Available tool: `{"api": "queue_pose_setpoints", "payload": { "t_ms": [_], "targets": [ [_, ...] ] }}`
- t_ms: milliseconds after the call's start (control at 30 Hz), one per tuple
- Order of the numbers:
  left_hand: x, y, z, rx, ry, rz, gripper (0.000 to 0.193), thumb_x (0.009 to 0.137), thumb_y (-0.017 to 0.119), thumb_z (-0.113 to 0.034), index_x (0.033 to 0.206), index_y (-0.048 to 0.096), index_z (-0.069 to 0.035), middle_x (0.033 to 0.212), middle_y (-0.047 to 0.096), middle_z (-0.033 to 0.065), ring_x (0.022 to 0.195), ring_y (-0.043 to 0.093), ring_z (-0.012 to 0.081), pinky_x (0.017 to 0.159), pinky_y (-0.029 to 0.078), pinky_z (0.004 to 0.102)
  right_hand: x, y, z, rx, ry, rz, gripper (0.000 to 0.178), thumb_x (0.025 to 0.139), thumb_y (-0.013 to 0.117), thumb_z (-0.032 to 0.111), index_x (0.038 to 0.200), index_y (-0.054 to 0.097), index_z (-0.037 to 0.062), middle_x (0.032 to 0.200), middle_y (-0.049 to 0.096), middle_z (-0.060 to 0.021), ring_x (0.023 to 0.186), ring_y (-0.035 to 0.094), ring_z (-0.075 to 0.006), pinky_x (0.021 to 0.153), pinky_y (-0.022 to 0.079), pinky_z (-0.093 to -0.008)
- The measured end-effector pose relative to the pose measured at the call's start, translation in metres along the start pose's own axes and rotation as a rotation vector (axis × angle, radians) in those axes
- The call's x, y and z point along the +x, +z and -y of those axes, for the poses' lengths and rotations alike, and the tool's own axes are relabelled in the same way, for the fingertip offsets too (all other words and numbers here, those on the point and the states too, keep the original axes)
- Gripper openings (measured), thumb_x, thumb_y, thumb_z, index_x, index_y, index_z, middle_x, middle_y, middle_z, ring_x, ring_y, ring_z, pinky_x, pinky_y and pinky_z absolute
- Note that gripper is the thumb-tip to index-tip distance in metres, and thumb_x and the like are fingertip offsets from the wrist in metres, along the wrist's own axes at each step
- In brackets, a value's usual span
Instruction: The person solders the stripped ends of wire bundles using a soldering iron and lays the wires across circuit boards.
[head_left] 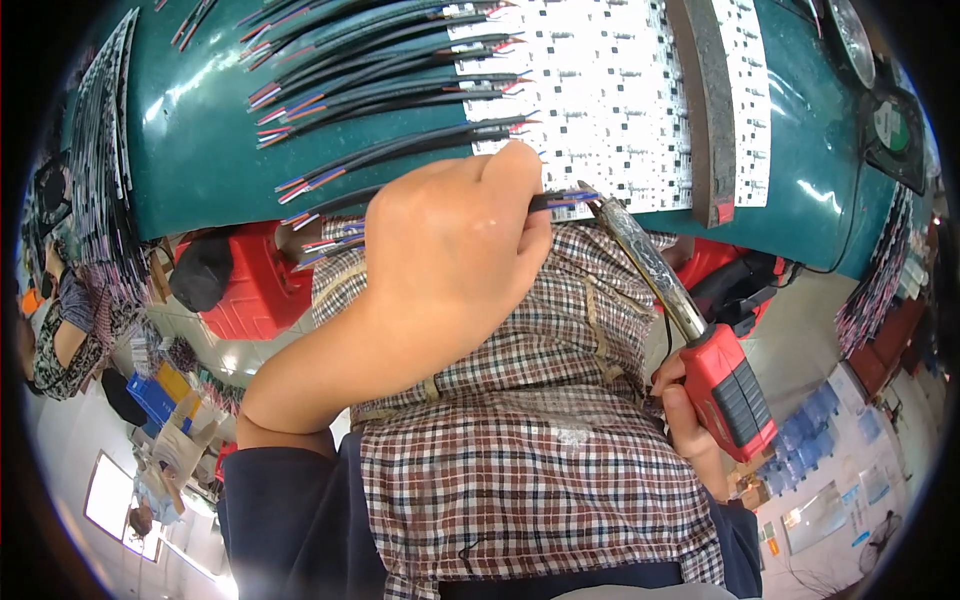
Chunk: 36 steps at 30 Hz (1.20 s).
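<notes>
My left hand (pixel 450 225) is closed in a pinch around a black cable (pixel 541 202), whose thin coloured wire ends point right at the near edge of a white circuit board sheet (pixel 600 100). In my right hand (pixel 688 425) is a red-handled soldering iron (pixel 728 392), angled up and left. Its tip is at the wire ends; whether it touches them I cannot tell. Several more black cables (pixel 390 95) lie in rows, their right ends on the board sheet. A dark bar (pixel 708 110) rests across the sheet. Part of the held cable is hidden behind my left hand.
The work lies on a green table (pixel 200 120). Bundled strips with wires hang at its left edge (pixel 100 170). A small black fan (pixel 890 130) stands at the far right. Red stools (pixel 255 285) are below the table, and another person (pixel 65 330) is at the left.
</notes>
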<state>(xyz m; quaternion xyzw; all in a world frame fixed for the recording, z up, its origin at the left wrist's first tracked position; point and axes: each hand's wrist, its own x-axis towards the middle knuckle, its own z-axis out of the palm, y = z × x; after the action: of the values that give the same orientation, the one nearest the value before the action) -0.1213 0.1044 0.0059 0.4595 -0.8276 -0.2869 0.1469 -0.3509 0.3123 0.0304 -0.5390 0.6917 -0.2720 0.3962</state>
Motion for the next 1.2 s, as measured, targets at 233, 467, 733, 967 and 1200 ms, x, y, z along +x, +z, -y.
{"api": "queue_pose_setpoints", "payload": {
  "t_ms": [233,467,733,967,1200],
  "targets": [
    [0.001,-0.018,0.01,-0.138,0.06,0.175,0.011,0.088,0.066,-0.011,0.09,0.059,-0.004,0.078,0.062,0.0134,0.073,0.064,0.0333,0.064,0.051,0.0435,0.007,-0.004,0.012,0.093,0.182,-0.065,0.01,0.076,0.07,0.01,0.082,0.068,0.0022,0.072,0.064,-0.0088,0.062,0.063,-0.0245,0.06,0.05,-0.0342],
    [0.069,-0.089,0.028,0.182,0.039,-0.301,0.013,0.097,0.057,-0.01,0.103,0.066,-0.003,0.08,0.068,0.0085,0.069,0.065,0.0172,0.06,0.05,0.0304,0.011,0.006,0.017,0.337,0.162,-0.16,0.025,0.095,0.061,0.026,0.095,0.056,0.001,0.073,0.054,-0.0044,0.058,0.047,-0.0097,0.056,0.041,-0.0257],
    [0.172,-0.055,0.078,0.323,0.397,-0.348,0.032,0.077,0.066,-0.01,0.108,0.065,-0.008,0.097,0.067,0.0118,0.087,0.066,0.0299,0.074,0.053,0.041,0.022,0.004,0.02,0.31,0.069,-0.111,0.019,0.097,0.058,0.02,0.098,0.056,0.0013,0.075,0.056,-0.0043,0.059,0.048,-0.0097,0.058,0.043,-0.0257],
    [0.203,-0.042,0.076,0.311,0.472,-0.579,0.036,0.072,0.063,-0.001,0.108,0.06,-0.003,0.113,0.057,0.0143,0.102,0.058,0.0312,0.086,0.048,0.0418,0.021,0.004,0.026,0.312,0.135,-0.115,0.019,0.097,0.058,0.02,0.099,0.056,0.0014,0.074,0.056,-0.0045,0.056,0.046,-0.0081,0.053,0.04,-0.0235],
    [0.17,-0.104,0.14,0.61,-0.031,-0.378,0.048,0.067,0.072,-0.014,0.111,0.055,-0.005,0.105,0.059,0.0156,0.101,0.059,0.0357,0.087,0.05,0.0448,0.028,-0.002,0.031,0.419,0.258,-0.136,0.008,0.093,0.062,0.005,0.099,0.061,0.0,0.078,0.06,-0.0038,0.066,0.056,-0.0124,0.061,0.046,-0.0282]
  ]
}}
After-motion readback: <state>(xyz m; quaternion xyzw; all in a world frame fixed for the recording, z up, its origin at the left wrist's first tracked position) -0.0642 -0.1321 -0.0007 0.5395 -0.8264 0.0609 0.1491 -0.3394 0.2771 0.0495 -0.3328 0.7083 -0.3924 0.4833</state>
